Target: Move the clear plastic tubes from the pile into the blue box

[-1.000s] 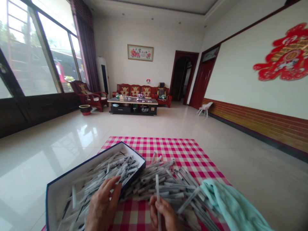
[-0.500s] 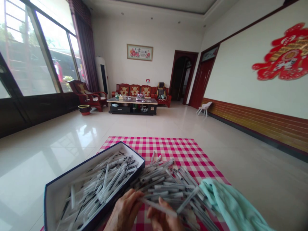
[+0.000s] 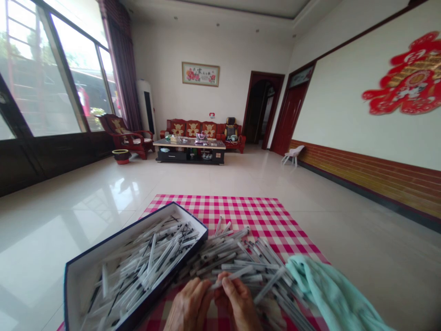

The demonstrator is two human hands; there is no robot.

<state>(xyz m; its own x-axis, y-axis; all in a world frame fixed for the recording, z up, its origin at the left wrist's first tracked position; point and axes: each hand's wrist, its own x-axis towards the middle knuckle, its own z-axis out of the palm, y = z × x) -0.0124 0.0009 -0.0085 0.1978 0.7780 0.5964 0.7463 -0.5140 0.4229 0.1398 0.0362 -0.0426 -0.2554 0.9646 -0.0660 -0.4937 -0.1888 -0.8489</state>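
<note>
Both hands meet at the near edge of a pile of pens, above the checked cloth. A whitish translucent pen slants up to the right from between them. My right hand pinches it with thumb and forefinger. The fingers of my left hand are closed at its lower left end, where the fingertips hide part of it. To the left stands a dark-blue-edged box with a white inside, holding many pale tubes and thin black sticks. Dark ends show on many pens in the pile.
A mint-green cloth lies on the right, touching the pile. Pink-and-white checked cloth covers the surface beneath. Farther off are a low table, a red wooden sofa, an armchair and a small chair.
The pen has swung from slanting down to the right to slanting up to the right. My right hand has risen slightly, and my left hand has shifted right, closer to it.
</note>
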